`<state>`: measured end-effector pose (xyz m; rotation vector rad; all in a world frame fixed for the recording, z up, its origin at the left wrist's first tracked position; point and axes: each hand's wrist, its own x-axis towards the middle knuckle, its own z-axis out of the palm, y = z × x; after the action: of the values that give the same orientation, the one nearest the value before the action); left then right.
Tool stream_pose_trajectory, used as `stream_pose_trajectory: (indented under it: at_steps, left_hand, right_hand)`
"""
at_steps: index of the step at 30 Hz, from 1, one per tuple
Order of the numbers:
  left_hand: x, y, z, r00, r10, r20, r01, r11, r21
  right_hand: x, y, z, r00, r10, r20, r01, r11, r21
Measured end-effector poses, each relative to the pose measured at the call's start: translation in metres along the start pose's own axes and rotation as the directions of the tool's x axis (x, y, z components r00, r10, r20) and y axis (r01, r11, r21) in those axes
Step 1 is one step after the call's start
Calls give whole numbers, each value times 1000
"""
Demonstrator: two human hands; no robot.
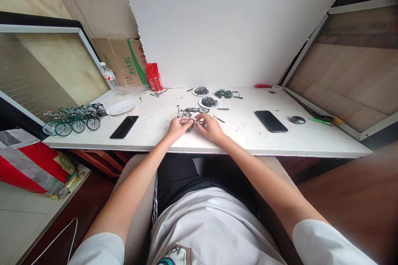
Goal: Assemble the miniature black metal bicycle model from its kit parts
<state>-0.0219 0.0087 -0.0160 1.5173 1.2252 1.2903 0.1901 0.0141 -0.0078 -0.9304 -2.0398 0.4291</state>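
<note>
Near the front middle of the white table (239,132), my left hand (178,129) pinches a small dark model bicycle (183,115). Part of it stands up above my fingers, and the rest is covered by them. My right hand (212,127) is closed against its other side, fingertips curled together; the tiny part between them is hidden. Just beyond my hands lies another dark bicycle piece with a wheel (203,109). A small green-handled screwdriver (224,109) and a thin dark rod (219,119) lie to the right.
Finished-looking model bicycles (74,120) stand in a row at the left. Two plates of black parts (209,102) and green pieces (225,93) sit behind. Phones lie left (124,127) and right (271,121). A red box (154,77) and bottle (108,75) stand back left.
</note>
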Motion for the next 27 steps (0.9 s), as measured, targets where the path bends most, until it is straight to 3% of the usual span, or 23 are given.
stream_pose_trajectory:
  at_steps: [4,7,11,16,23,27]
  left_hand:
    - [2,0,-1,993,-32,-110,29,999,-30]
    - [4,-2,-2,970,-63,-233,49,997,-64]
    - [7,-2,-5,925,-101,-365,55,989,-135]
    - [8,3,-7,903,-145,-406,62,976,-210]
    - [7,5,-7,901,-160,-402,63,968,-243]
    - [5,7,-6,910,-163,-382,70,967,-245]
  right_hand:
    - [-1,1,-1,997,43,-65,-46,998,-47]
    - [1,7,-1,975,55,-214,-73,994,-77]
    - [4,18,0,931,-9,-365,-20,997,-75]
    - [5,25,2,895,-4,-446,-39,995,-87]
    - [3,20,0,938,99,-331,-127,990,-66]
    - [3,18,0,987,147,-71,-154,981,-119]
